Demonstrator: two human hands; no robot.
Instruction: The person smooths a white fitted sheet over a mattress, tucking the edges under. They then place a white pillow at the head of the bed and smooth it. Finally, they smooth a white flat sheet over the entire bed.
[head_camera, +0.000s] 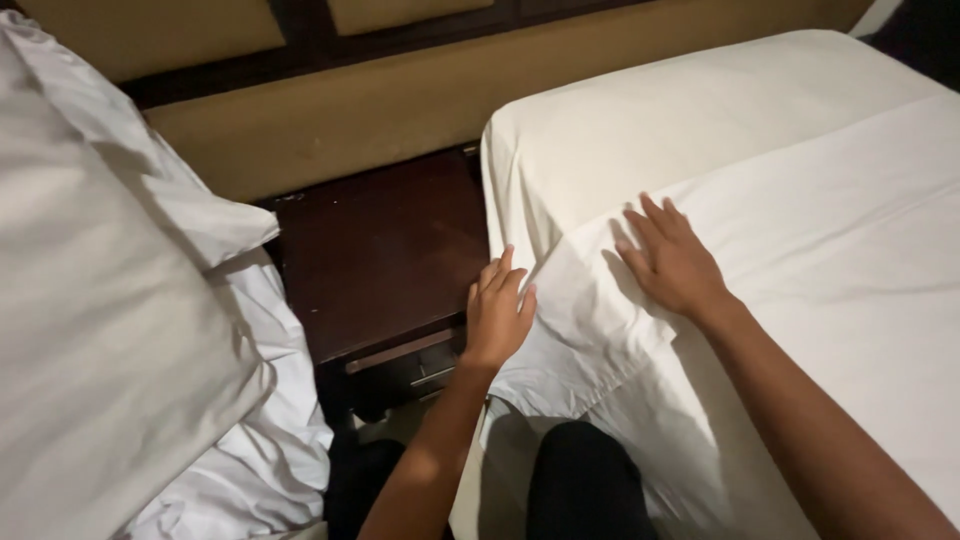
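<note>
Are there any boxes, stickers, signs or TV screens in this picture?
No, none show here. There is only a white sheet on the bed under the right hand, the left hand at its hanging corner, a dark wooden nightstand, and white bedding on the left.

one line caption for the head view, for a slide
Left hand on the hanging edge of a white sheet, right hand flat on top, beside a dark wooden nightstand.
</note>
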